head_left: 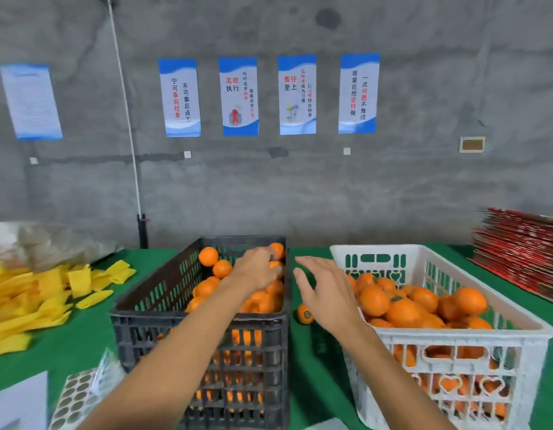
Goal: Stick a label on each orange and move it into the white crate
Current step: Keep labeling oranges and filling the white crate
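Your left hand [257, 268] curls on an orange [275, 264] at the black crate's [145, 308] far right corner, fingertips hidden. Right hand [326, 291] spread, holding nothing, beside the white crate [455, 336]. Two crates; oranges piled, uncountable. One stray orange [305, 314] on the surface [318, 367] between crates.

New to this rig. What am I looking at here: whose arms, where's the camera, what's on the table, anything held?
There is no machine: a person works bare-handed, and the single picture comes from a camera on their head, looking forward and down. The left hand reaches into the black crate and curls its fingers round an orange there. The right hand hovers open and holds nothing, over the gap beside the white crate, which already holds many oranges. One loose orange lies on the green table between the crates. At lower left is a sheet of round labels; farther left, a pile of yellow foam sleeves.
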The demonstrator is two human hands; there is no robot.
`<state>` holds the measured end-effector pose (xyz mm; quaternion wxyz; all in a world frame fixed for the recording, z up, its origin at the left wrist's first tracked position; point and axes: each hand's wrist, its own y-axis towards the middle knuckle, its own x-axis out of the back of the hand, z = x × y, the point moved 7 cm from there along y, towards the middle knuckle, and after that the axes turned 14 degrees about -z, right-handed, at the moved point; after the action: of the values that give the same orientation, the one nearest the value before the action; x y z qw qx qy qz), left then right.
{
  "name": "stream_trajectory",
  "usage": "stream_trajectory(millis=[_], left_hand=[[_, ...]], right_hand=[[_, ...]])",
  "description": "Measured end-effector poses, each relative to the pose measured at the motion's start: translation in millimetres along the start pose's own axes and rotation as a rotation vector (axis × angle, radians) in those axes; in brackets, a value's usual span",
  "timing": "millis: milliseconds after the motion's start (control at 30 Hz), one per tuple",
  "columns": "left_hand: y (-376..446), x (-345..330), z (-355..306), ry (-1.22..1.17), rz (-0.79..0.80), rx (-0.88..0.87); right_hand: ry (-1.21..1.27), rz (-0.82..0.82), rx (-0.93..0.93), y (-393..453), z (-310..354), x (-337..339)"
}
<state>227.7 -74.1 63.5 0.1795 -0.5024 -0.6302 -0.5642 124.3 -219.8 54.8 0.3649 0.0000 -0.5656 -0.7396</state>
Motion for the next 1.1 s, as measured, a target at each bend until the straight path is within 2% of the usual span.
stream_trajectory(millis=[167,233,300,333,367,433,467,633,767,833,933,1033,1100], left_hand=[[-29,2,163,0.347,0.496,0.277],[-48,-8,201,0.462,0.779,0.378],[-60,-16,210,0.440,0.966,0.502],[-58,-18,209,0.421,0.954,0.550],[-51,-17,208,0.439,0.871,0.557],[-31,-11,205,0.574,0.644,0.465],[-25,-13,205,0.641,0.625,0.405],[-29,-19,204,0.751,0.777,0.369],[-31,-18,199,0.797,0.734,0.329],[-35,-15,200,0.765,0.749,0.369],[-47,-11,208,0.663,0.862,0.485],[-51,-13,213,0.543,0.842,0.526],[-58,-19,211,0.489,0.949,0.538]], right_hand=[[-0.110,0.549,0.033,9,50,-108],[-0.215,0.677,0.068,6,53,-137],[-0.319,0.767,0.077,2,46,-153],[-0.350,0.820,0.070,-2,42,-158],[-0.362,0.867,0.062,-5,39,-160],[-0.330,0.875,0.046,-5,35,-161],[-0.300,0.853,0.037,-3,36,-159],[-0.238,0.815,0.014,-1,40,-152],[-0.183,0.775,-0.017,0,45,-145],[-0.152,0.743,-0.024,1,46,-142],[-0.120,0.710,-0.036,2,47,-138],[-0.109,0.701,-0.050,2,48,-136],[-0.108,0.707,-0.052,3,49,-136]])
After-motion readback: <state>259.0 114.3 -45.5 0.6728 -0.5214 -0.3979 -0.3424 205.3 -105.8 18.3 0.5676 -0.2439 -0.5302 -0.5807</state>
